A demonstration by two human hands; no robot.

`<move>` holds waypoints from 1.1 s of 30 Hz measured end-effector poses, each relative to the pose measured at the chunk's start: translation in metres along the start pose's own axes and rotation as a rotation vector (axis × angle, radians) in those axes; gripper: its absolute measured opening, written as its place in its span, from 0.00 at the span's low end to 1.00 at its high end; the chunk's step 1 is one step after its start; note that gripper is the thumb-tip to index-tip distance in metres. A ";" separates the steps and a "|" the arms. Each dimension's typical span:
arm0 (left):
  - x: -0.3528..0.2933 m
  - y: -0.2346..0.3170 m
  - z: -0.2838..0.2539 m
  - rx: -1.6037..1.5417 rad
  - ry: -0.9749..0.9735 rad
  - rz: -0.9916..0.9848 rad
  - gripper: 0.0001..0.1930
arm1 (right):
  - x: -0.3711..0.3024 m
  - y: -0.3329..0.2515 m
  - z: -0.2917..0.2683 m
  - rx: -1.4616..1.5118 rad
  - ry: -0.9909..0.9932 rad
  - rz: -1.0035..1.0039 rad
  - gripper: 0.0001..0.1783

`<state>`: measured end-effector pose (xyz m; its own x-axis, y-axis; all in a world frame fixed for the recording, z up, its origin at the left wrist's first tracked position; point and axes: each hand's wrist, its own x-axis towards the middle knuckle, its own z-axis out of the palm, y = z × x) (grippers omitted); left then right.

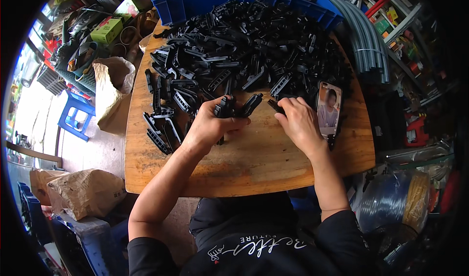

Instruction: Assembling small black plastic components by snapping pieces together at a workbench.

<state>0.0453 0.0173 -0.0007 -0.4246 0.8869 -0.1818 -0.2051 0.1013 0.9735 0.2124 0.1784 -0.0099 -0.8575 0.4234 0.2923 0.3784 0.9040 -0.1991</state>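
My left hand (215, 122) is closed around a few black plastic clip-like parts (225, 107); one more black part (252, 104) sticks out to the right past its fingers. To the right, my right hand (299, 119) has its thumb and fingers pinched on a small dark part (275, 105), mostly hidden by the fingertips. A gap of bare wood lies between the two hands. Just beyond them spreads a large heap of similar long, ribbed black plastic parts (244, 41). More loose pieces (166, 124) lie left of my left hand.
A phone (329, 107) with a lit screen leans upright beside my right hand. Blue plastic bins (205, 4) stand behind the heap on the wooden table (254, 173). Left of the table are a paper sack (111, 95) and a blue stool (77, 114); grey hoses (369, 46) hang at the right.
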 end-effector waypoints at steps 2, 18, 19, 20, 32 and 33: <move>0.001 0.000 -0.003 -0.037 -0.004 0.009 0.15 | 0.003 -0.002 0.003 -0.034 0.033 -0.106 0.13; 0.002 -0.006 -0.004 -0.321 -0.020 0.014 0.17 | 0.013 -0.031 -0.015 1.276 0.001 0.083 0.09; 0.003 -0.006 -0.003 -0.324 -0.018 0.014 0.17 | 0.011 -0.027 -0.014 1.259 0.014 0.088 0.09; 0.003 -0.005 -0.003 -0.319 -0.024 0.009 0.18 | 0.010 -0.025 -0.013 1.258 0.010 0.088 0.09; 0.000 -0.005 0.000 -0.238 -0.028 0.005 0.14 | 0.006 -0.040 -0.013 1.220 0.104 0.028 0.13; 0.000 -0.005 0.000 -0.223 -0.038 0.009 0.13 | 0.006 -0.041 -0.012 1.221 0.102 0.027 0.13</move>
<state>0.0460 0.0168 -0.0058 -0.3942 0.9043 -0.1640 -0.3931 -0.0046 0.9195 0.1958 0.1450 0.0111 -0.8025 0.4936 0.3352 -0.2261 0.2683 -0.9364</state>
